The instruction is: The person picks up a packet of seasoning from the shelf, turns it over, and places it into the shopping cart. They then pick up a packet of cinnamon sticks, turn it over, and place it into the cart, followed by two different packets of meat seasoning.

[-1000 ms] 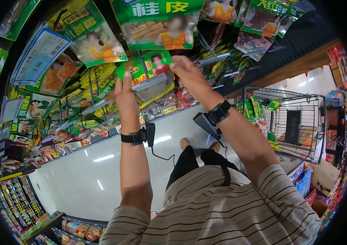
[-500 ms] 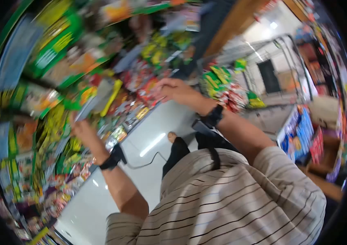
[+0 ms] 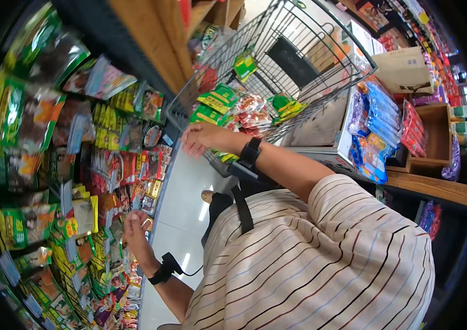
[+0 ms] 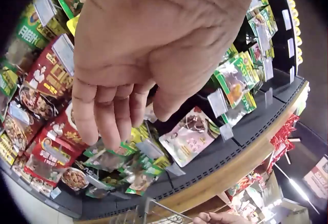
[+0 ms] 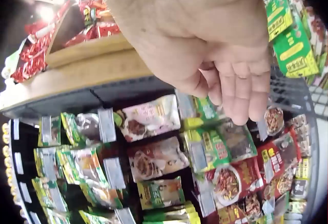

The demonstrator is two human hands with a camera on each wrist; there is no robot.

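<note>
My left hand (image 3: 137, 234) hangs beside the rack with its fingers loosely bent and nothing in them. Packets of spices dangle from hooks around it, such as a green-and-yellow packet (image 3: 85, 215). In the left wrist view its fingers (image 4: 105, 116) point down in front of a pink-and-white pouch (image 4: 189, 136) and red packets (image 4: 48, 155). My right hand (image 3: 208, 137), also holding nothing, overlaps the near end of a wire shopping cart (image 3: 293, 61). Inside the cart lie green-and-yellow packets (image 3: 219, 98) and red-and-white packets (image 3: 252, 113). Relaxed right fingers (image 5: 241, 93) show in the right wrist view.
A wooden ledge (image 3: 140, 33) tops the dark shelf beside the cart. To the right, blue bags (image 3: 379, 115), red bags (image 3: 412, 132) and a cardboard box (image 3: 404, 69) crowd a display. Pale tiled floor (image 3: 178, 228) runs between my body and the rack.
Both hands have let go of the green packet hanging on its hook. The view has turned right toward the cart, my right hand has moved over to it, and the left has lowered.
</note>
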